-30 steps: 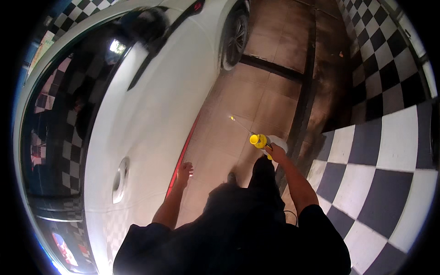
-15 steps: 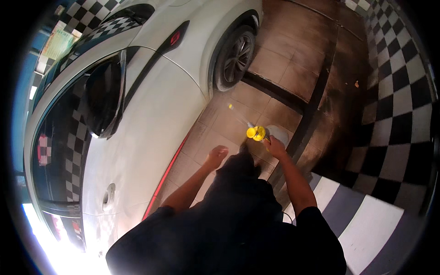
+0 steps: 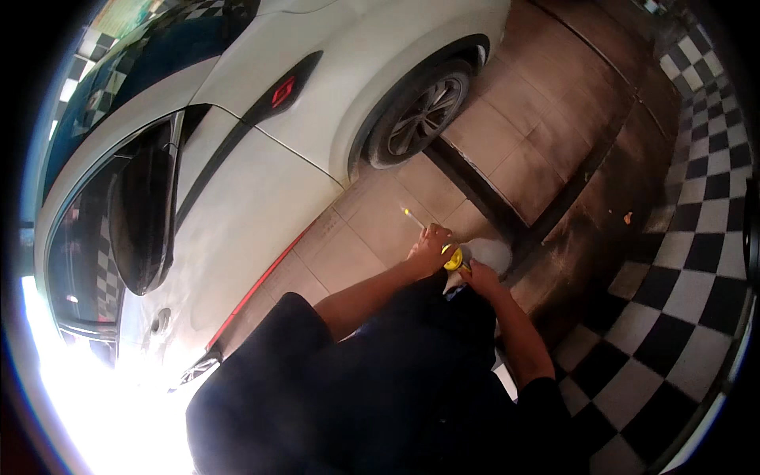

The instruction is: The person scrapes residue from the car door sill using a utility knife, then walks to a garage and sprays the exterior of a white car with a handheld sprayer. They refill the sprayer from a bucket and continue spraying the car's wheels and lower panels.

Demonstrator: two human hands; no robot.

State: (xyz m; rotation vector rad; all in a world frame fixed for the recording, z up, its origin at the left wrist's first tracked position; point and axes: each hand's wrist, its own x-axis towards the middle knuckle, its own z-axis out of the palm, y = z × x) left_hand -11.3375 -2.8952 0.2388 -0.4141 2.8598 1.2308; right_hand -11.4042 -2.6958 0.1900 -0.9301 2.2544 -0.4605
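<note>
My left hand (image 3: 427, 249) and my right hand (image 3: 480, 277) meet in front of me over the tiled floor. Between them is a small round yellow cap (image 3: 453, 258) on a white thing (image 3: 492, 253), perhaps a bottle or a pad; its shape is unclear. My left hand is closed over the yellow cap. From below, my right hand grips the white thing. A thin yellow stick (image 3: 412, 215) pokes out past my left hand. The white car (image 3: 261, 182) stands close on my left.
The car's wheel (image 3: 419, 115) is ahead on the left, and a dark side window (image 3: 142, 214) is nearer. A dark drain channel (image 3: 475, 186) crosses the brown tiles. Black and white checkered flooring (image 3: 681, 261) runs along the right. Bright glare fills the lower left.
My left hand has come away from the car's side and reached over to the yellow cap in my right hand. The view has swung forward, bringing the wheel closer.
</note>
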